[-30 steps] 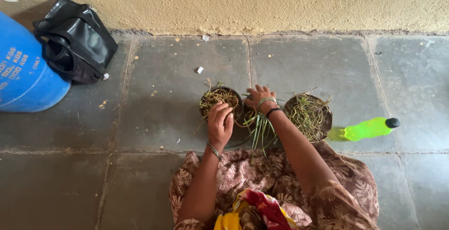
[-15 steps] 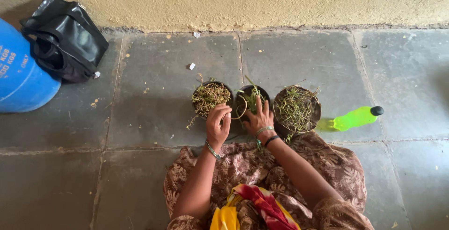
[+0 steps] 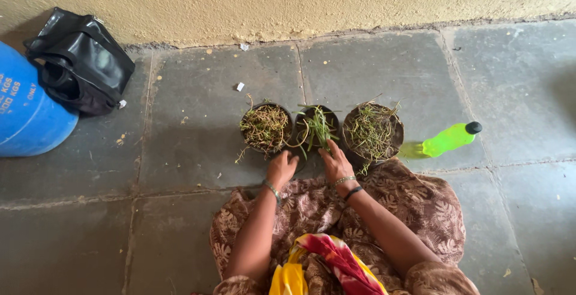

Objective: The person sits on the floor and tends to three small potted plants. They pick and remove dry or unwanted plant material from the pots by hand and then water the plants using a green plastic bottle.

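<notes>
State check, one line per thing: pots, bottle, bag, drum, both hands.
Left pot: upright, full of dry tangled stems.
Middle pot: upright, green blades in it.
Right pot: upright, filled with dry and green strands.
Green bottle: lying on its side, black cap on.
Black bag: slumped against wall, gaping open.
Blue drum: partly in frame.
Left hand: empty, at left pot's near edge.
Right hand: at middle pot's near rim.

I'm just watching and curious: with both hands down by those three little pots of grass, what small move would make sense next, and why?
Probably tuck the loose green blades into the middle pot. The right hand touches its near rim, the left hand sits just below the left pot, and strands spill over the rims, while the right pot lies untouched.
</notes>
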